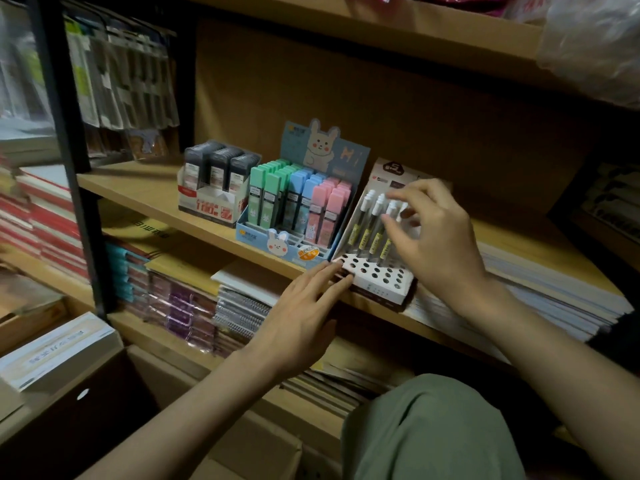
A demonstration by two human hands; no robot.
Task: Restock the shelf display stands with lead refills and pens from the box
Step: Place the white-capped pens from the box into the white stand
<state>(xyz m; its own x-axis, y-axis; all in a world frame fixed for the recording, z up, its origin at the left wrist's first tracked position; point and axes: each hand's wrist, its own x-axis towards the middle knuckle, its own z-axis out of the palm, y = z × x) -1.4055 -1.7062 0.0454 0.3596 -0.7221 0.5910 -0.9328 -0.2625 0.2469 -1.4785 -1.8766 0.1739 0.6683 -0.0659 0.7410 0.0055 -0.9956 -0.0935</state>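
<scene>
A white pen display stand (377, 278) with rows of round holes sits at the shelf's front edge. Several white-capped pens (369, 223) stand upright in its back row. My right hand (433, 237) hovers over the pens, its fingertips pinching the cap of the rightmost pen. My left hand (304, 313) lies flat with straight fingers pressed against the stand's front left corner. To the left, a bunny-print stand (277, 244) holds green, blue and pink lead refill cases (298, 199). Further left, a red and white stand (211, 202) carries dark refill cases (216, 164).
A wooden shelf board (145, 192) carries the stands, with a black metal post (65, 143) at its left. Stacked notebooks (194, 306) fill the shelf below. Paper stacks (540, 292) lie to the right. An open cardboard box (249, 448) sits low by my knee.
</scene>
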